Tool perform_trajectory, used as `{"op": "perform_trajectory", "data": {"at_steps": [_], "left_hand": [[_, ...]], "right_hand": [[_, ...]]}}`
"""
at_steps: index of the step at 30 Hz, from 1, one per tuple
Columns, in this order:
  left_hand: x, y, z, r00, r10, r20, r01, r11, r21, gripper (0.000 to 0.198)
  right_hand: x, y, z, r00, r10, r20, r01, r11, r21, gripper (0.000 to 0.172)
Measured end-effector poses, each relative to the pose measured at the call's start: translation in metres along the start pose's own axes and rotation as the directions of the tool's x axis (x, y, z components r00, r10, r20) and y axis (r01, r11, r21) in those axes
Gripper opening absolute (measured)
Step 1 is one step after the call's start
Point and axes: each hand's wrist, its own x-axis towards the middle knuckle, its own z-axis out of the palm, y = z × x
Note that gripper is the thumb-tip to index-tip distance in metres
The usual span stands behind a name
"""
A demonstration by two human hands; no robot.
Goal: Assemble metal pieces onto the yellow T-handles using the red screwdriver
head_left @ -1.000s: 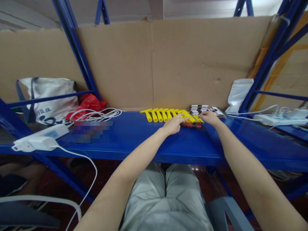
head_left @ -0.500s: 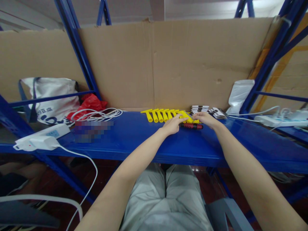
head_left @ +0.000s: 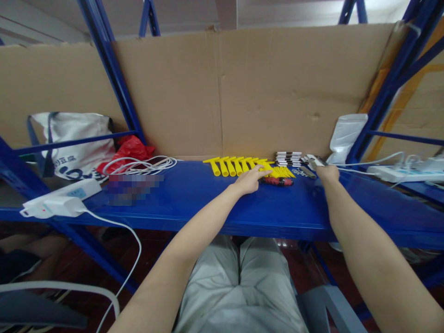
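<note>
My left hand rests on the blue shelf with its fingers stretched toward the row of yellow plastic handles; its fingertips touch the nearest one. A red and black tool lies just right of that hand. My right hand is farther right, fingers curled at a small white and black piece from the pile there. A stack of black and white flat pieces stands between the hands, behind the yellow handles.
A cardboard sheet backs the shelf. A white pouch leans at the right by a blue upright. White power strips and cables lie right and left; a white bag, red bag and coiled cable sit at left.
My right hand has moved right, away from the yellow handles, to the small pieces near the white pouch. My left hand has stayed in place.
</note>
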Motion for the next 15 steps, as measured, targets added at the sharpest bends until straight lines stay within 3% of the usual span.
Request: {"op": "perform_trajectory", "data": {"at_steps": [2, 4, 9, 15], "left_hand": [[0.0, 0.0, 0.0, 1.0, 0.003, 0.001, -0.003, 1.0, -0.001, 0.069], [0.0, 0.001, 0.0, 1.0, 0.005, 0.006, -0.005, 1.0, -0.003, 0.067], [-0.001, 0.003, -0.003, 1.0, 0.0, 0.03, 0.0, 1.0, -0.01, 0.066], [-0.002, 0.004, -0.005, 0.999, 0.013, 0.046, -0.013, 1.0, 0.006, 0.069]], "right_hand": [[-0.008, -0.002, -0.005, 0.98, 0.197, 0.013, -0.197, 0.98, 0.027, 0.07], [-0.017, -0.007, -0.01, 0.958, 0.281, 0.06, -0.284, 0.958, 0.04, 0.076], [-0.026, -0.013, -0.016, 0.942, 0.306, 0.141, -0.314, 0.949, 0.035, 0.072], [-0.024, -0.016, -0.014, 0.936, 0.322, 0.14, -0.332, 0.941, 0.057, 0.062]]}}
